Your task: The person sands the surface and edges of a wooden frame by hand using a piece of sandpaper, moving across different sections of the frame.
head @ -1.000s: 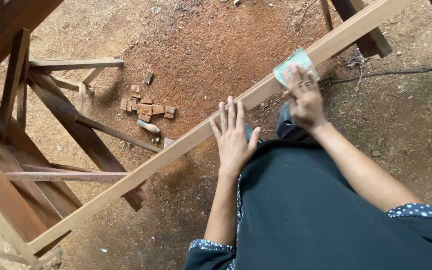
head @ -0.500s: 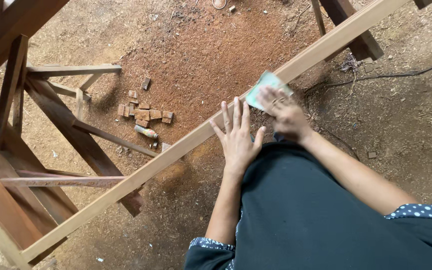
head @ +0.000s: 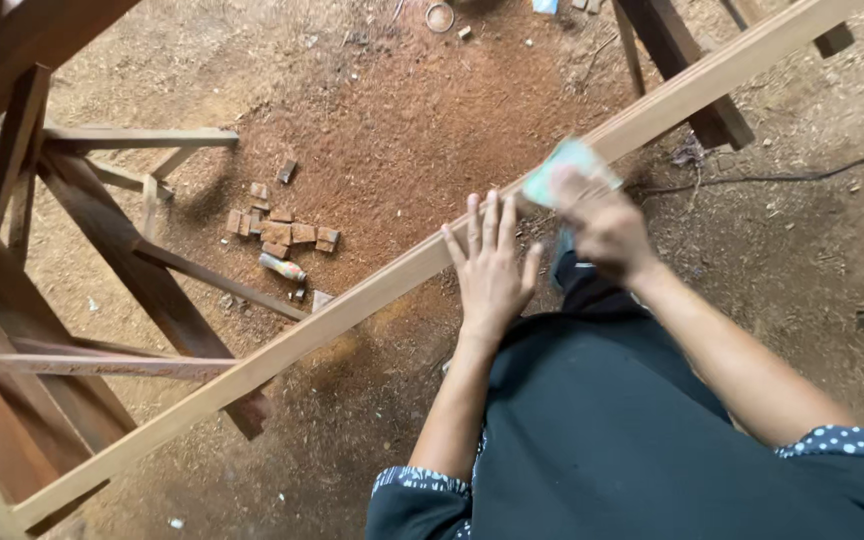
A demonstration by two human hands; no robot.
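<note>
A long pale wooden strip (head: pixel 352 306) runs diagonally from lower left to upper right across the view. My left hand (head: pixel 492 262) lies flat on it with fingers spread, pressing it down. Just to the right, my right hand (head: pixel 602 220) presses a pale green sheet of sandpaper (head: pixel 564 163) against the strip; this hand is blurred by motion. My dark clothing fills the lower right.
A dark wooden frame (head: pixel 102 250) of slanted bars stands at left. Small wood offcuts (head: pixel 280 232) lie on the sawdust-covered ground. A dark cable (head: pixel 782 176) crosses the dirt at right, and another wooden support (head: pixel 692 70) stands under the strip at top right.
My right hand has slid the sandpaper down the strip toward my left hand, then slightly back. The left hand has stayed flat on the strip.
</note>
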